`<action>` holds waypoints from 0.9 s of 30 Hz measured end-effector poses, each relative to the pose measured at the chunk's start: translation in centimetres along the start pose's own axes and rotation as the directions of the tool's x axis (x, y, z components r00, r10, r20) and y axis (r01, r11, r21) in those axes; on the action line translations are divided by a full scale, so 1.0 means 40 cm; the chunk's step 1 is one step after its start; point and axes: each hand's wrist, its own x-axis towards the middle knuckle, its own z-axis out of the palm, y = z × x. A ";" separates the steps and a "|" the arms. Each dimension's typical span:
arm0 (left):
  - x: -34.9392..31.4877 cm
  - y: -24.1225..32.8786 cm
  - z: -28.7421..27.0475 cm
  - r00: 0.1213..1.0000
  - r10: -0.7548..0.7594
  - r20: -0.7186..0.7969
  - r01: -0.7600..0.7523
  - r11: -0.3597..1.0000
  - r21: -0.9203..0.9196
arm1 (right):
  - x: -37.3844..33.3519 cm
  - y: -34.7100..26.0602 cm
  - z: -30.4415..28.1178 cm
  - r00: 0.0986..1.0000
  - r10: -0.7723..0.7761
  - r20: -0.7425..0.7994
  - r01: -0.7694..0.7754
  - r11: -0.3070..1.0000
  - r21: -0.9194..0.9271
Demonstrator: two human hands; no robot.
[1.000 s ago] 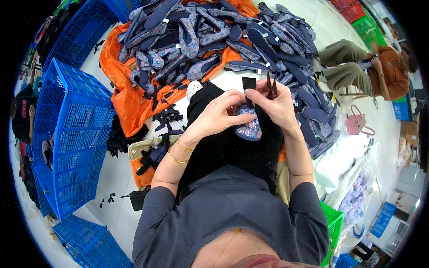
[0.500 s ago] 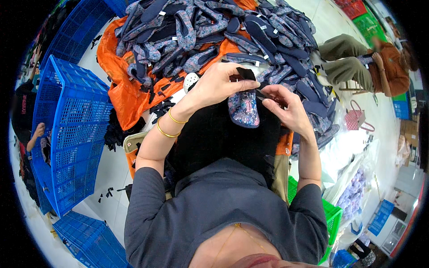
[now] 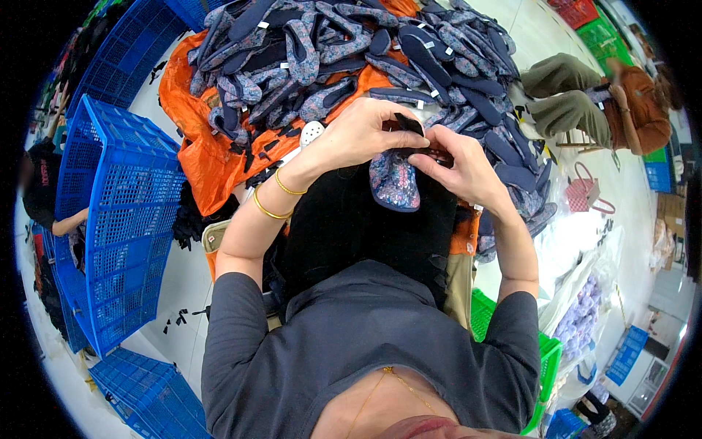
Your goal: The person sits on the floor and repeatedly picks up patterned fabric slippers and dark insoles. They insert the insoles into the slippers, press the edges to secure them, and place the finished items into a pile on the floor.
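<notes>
A slipper [image 3: 395,184] in a dark floral print hangs toe-down over my lap, held at its upper end. My left hand [image 3: 374,137] pinches that end, and a small black piece of material [image 3: 408,124] sticks up from between its thumb and fingers. Close against it, my right hand [image 3: 459,162] is closed at the slipper's top edge, thumb and fingertips together. Whatever those right fingertips grip is too small and covered to make out. In front of my knees lies a large heap of similar slippers [image 3: 300,55] with navy soles and small white tags.
Orange sheeting [image 3: 206,164] lies under the heap, scattered with black scraps. Tall blue plastic crates [image 3: 124,234] stand on my left, where a person in black reaches into one. A green crate [image 3: 545,358] is by my right side. Another person [image 3: 636,110] sits at far right, near a red-and-white bag [image 3: 585,194].
My right hand has moved left, up against my left hand at the slipper's top. The slipper has shifted slightly left. The person at the left has brought an arm to the blue crate.
</notes>
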 end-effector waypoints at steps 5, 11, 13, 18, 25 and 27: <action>-0.001 -0.022 0.011 1.000 -0.017 -0.002 0.017 1.000 -0.002 | 0.002 0.014 0.002 0.999 -0.012 0.034 0.012 1.000 -0.007; -0.007 -0.023 0.024 0.998 -0.012 -0.056 0.007 0.997 -0.083 | 0.002 0.022 0.024 0.999 -0.034 0.013 0.033 0.995 0.090; -0.007 -0.019 0.023 0.999 0.001 -0.054 -0.007 0.994 -0.112 | 0.008 0.015 0.024 0.999 -0.048 0.011 0.047 0.996 0.081; -0.004 -0.018 0.015 0.998 -0.012 -0.067 0.000 0.984 -0.179 | 0.007 0.032 0.025 0.998 -0.058 0.007 0.056 0.993 0.107; -0.013 -0.105 -0.102 0.881 0.395 -0.262 -0.041 0.613 0.789 | -0.084 0.112 0.032 0.986 0.137 -0.090 -0.070 0.849 0.523; -0.037 -0.062 -0.045 0.974 0.178 -0.142 -0.072 0.833 0.548 | -0.113 0.103 0.051 0.944 0.276 0.183 -0.331 0.806 0.490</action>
